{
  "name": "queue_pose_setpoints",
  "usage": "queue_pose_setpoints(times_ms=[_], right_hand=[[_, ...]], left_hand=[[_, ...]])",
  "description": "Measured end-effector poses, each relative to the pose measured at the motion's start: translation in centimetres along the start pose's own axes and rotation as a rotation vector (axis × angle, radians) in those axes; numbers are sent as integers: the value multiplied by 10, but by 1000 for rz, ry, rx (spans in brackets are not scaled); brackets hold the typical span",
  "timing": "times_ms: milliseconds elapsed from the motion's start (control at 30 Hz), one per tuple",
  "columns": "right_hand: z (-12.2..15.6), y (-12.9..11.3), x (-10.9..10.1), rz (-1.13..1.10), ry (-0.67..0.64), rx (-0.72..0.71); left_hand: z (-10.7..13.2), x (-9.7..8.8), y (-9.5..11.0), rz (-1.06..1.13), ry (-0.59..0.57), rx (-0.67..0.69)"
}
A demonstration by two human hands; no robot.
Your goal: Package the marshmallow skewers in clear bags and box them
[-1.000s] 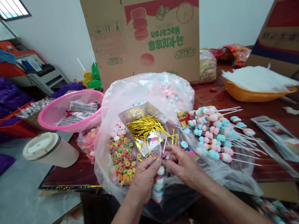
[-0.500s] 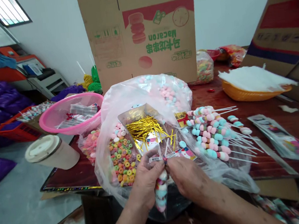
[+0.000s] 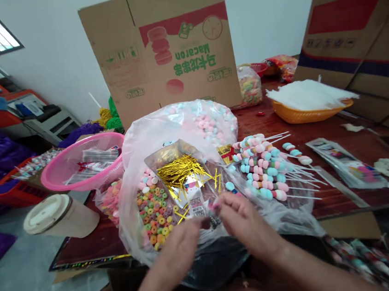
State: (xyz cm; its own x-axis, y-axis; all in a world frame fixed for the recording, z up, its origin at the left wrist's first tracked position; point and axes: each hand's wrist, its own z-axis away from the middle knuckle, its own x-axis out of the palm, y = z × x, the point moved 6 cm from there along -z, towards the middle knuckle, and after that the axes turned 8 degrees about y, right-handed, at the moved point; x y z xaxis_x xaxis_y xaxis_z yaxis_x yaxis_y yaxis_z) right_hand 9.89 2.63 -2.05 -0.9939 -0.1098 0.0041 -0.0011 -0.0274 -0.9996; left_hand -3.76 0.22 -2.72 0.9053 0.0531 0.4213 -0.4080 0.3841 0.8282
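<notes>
My right hand (image 3: 246,221) is closed in a pinch, with a small pink bit and some clear plastic at its fingertips. What it grips is too small to make out. My left hand (image 3: 182,248) is smeared by motion just left of it, its fingers unclear. Between and beyond the hands lies clear printed packaging with a barcode (image 3: 198,206). Gold twist ties (image 3: 181,171) fill an open pouch behind it. Ring-shaped gummies (image 3: 156,214) lie to the left. Marshmallow skewers (image 3: 262,168) are piled to the right on clear plastic.
A lidded cup (image 3: 63,217) and a pink basket (image 3: 50,179) stand left. The cardboard box (image 3: 121,79) rises behind a bag of marshmallows (image 3: 206,128). Flat printed bags (image 3: 347,164) and an orange basket (image 3: 304,114) are right. Wrapped skewers (image 3: 362,257) lie below the table edge.
The bagged marshmallow skewer that hung between my hands no longer shows there. My left hand has moved down and left, away from the right. The camera view has shifted and tilted.
</notes>
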Motion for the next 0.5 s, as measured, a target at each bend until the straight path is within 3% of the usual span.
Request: queue_pose_setpoints(times_ms=[100,233,333,400,467,500], right_hand=[[7,7,13,-134,-31,92],[18,22,28,-365,-132,299],[25,34,25,-336,-255,446],[23,35,6,-112,-205,367],[22,27,-22,138,-24,133],[26,24,-35,205,60,26]], left_hand=[[-2,13,-25,-284,47,52],[-1,31,-33,-85,34,-24],[-6,32,-31,-65,60,-12],[-11,29,-31,-229,151,103],[-13,34,-36,-489,205,209],[-13,43,-40,-624,171,248]])
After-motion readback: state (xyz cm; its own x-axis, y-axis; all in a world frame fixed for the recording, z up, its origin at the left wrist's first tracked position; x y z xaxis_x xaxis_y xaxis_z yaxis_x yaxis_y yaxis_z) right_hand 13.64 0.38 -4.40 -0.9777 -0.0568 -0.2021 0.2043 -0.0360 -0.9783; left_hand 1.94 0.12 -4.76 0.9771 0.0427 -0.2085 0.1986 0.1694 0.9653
